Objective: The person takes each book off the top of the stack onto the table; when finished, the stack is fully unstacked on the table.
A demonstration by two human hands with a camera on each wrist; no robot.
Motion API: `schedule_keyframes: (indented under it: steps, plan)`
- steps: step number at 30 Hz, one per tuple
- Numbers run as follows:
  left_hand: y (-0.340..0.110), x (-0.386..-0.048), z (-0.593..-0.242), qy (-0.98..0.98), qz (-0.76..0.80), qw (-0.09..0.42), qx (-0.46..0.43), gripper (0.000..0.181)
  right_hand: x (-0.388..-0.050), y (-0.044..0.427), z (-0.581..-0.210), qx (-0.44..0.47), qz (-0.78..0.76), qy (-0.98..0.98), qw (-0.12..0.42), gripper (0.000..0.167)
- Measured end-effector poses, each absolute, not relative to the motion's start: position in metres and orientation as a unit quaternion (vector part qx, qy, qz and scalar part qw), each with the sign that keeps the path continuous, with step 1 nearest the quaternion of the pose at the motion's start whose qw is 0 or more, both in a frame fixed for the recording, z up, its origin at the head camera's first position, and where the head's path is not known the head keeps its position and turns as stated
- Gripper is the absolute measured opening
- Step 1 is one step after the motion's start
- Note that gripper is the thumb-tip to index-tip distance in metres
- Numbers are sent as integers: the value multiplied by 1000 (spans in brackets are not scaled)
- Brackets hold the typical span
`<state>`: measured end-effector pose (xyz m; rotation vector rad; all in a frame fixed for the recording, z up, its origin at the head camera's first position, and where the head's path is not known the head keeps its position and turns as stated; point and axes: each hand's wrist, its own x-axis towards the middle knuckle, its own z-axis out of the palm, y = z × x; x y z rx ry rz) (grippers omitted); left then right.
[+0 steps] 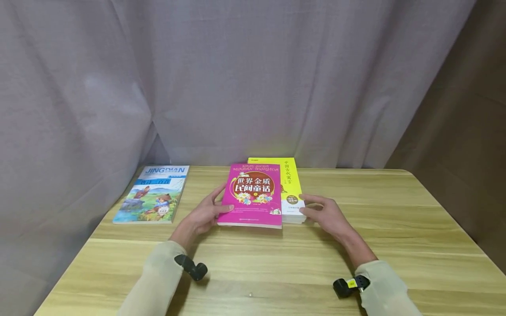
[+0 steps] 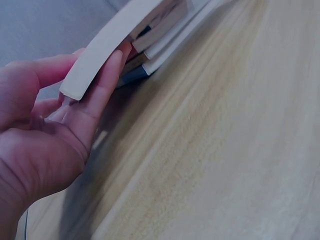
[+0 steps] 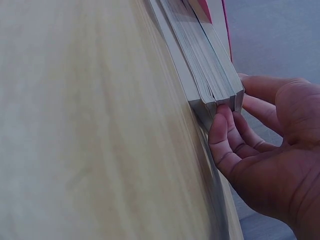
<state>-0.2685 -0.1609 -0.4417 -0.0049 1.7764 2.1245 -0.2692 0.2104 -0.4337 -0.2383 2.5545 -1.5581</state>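
My left hand (image 1: 203,214) grips a pink paperback book (image 1: 253,217) by its left edge, thumb on the cover and fingers beneath. The pink book is raised and overlaps the left part of a yellow-and-white book (image 1: 290,175), which tops a stack of books (image 3: 197,55). At the stack's near right corner is my right hand (image 1: 326,213), holding its edge with bent fingers. The right wrist view shows its fingertips (image 3: 219,129) against the side of the stack. In the left wrist view, a gap separates the pink book's lower edge (image 2: 95,62) from the books below.
A blue-and-white book (image 1: 152,199) with a painted landscape lies flat at the table's far left. Behind the wooden table (image 1: 276,267) hangs a grey curtain (image 1: 237,79). Both sleeves carry small black wrist cameras.
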Motion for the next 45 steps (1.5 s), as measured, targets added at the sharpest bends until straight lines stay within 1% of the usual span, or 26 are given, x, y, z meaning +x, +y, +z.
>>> schedule_keyframes:
  steps: [7,16,21,34,39,45]
  plan:
    - [-160,-266,-435,633,755,171,7,88,-270,210,-434,-74,-518,850,70,57]
    - [-164,-261,-420,652,746,133,17,89,-271,211,-435,-74,-513,853,63,56]
    - [-179,-258,-406,667,737,108,19,88,-272,212,-436,-79,-521,848,61,55]
    - [-233,-256,-381,690,719,80,-19,88,-272,214,-436,-84,-528,843,62,56]
    - [-244,-255,-384,695,713,87,-29,88,-272,215,-436,-87,-530,841,62,56]
    - [-249,-260,-400,701,706,96,-37,86,-272,215,-436,-84,-531,841,63,56]
